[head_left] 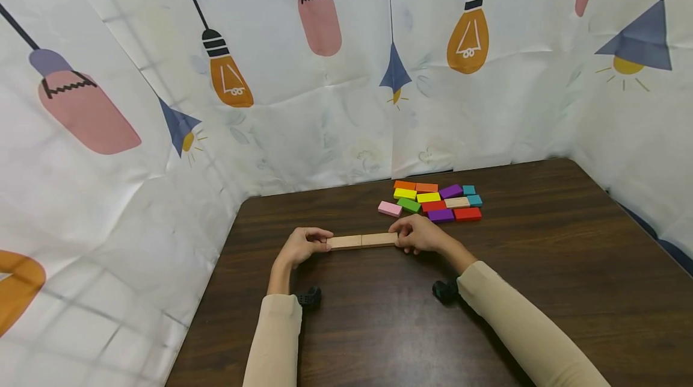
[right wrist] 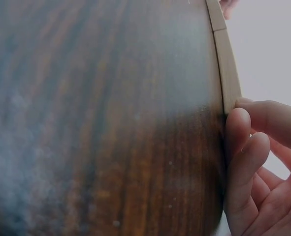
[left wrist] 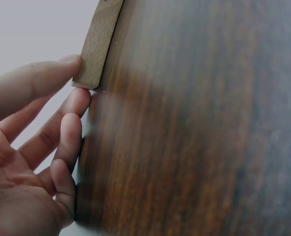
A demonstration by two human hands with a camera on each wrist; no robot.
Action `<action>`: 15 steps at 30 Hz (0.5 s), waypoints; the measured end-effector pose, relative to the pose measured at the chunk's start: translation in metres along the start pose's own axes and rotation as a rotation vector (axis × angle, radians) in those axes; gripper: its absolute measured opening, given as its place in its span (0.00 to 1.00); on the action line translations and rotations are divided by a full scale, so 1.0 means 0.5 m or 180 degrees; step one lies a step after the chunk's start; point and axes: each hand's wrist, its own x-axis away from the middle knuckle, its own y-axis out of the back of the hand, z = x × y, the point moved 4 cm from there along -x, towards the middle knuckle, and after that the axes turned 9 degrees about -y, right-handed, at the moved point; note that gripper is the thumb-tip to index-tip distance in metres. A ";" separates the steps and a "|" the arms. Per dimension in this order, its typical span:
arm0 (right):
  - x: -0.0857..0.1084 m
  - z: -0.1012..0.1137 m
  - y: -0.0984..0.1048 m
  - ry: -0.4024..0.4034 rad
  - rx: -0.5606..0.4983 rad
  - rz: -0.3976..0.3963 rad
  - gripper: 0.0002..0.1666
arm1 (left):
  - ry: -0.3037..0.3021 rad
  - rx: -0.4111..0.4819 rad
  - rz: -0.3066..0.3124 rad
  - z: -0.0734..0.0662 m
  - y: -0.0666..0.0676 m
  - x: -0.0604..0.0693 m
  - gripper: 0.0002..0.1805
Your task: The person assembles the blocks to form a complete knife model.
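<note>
Two plain wooden blocks lie end to end in a row on the dark table, the left block [head_left: 345,242] meeting the right block [head_left: 379,239] at a thin seam. My left hand [head_left: 304,245] pinches the outer end of the left block. In the left wrist view its thumb [left wrist: 61,69] lies against the block [left wrist: 98,44], the other fingers curled low by the tabletop. At the opposite end, my right hand [head_left: 419,233] pinches the right block. The right wrist view shows this block [right wrist: 228,69] with thumb and fingertips at its near end.
Behind the right hand lies a group of coloured blocks: a pink block [head_left: 390,209], a green block [head_left: 409,204], a red block [head_left: 467,214] and several others. Patterned white cloth [head_left: 335,116] hangs behind the brown table [head_left: 368,327] and along its sides.
</note>
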 end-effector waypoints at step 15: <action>0.021 0.000 0.015 0.0059 0.0051 0.0027 0.19 | 0.0088 -0.0057 -0.0060 -0.001 -0.001 0.000 0.13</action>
